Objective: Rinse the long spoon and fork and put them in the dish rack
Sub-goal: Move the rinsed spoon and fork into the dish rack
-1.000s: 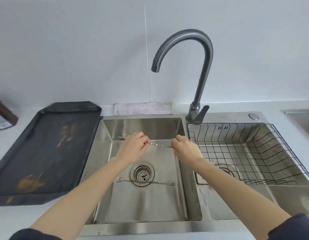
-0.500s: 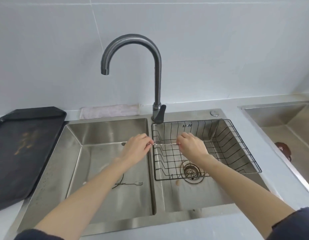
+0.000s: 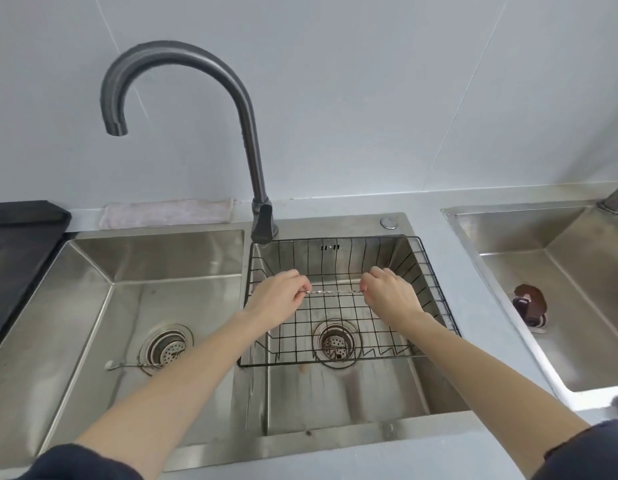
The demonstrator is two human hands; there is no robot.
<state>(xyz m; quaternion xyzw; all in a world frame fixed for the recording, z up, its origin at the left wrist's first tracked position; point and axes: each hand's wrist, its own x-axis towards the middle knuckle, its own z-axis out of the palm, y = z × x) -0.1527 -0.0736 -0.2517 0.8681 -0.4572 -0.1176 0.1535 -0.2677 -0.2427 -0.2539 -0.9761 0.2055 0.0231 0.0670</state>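
Observation:
I hold a long thin spoon [image 3: 335, 292] with a twisted metal handle level between both hands, over the black wire dish rack [image 3: 435, 285] in the right basin. My left hand [image 3: 280, 296] pinches its left end and my right hand [image 3: 387, 292] pinches its right end, so both tips are hidden. The spoon hangs above the rack floor without touching it. The long fork [image 3: 134, 365] lies flat on the bottom of the left basin, across the drain, with its right end behind my left forearm.
A dark curved faucet [image 3: 245, 109] rises between the basins, its spout over the left basin and no water running. A folded cloth [image 3: 165, 211] lies behind the sink, a black tray [image 3: 16, 244] at the left. A second sink [image 3: 543, 237] with a brown object [image 3: 529, 303] is at the right.
Both hands have carried the spoon to the right, from over the left basin, across the divider, to above the dish rack. The fork has stayed on the left basin floor.

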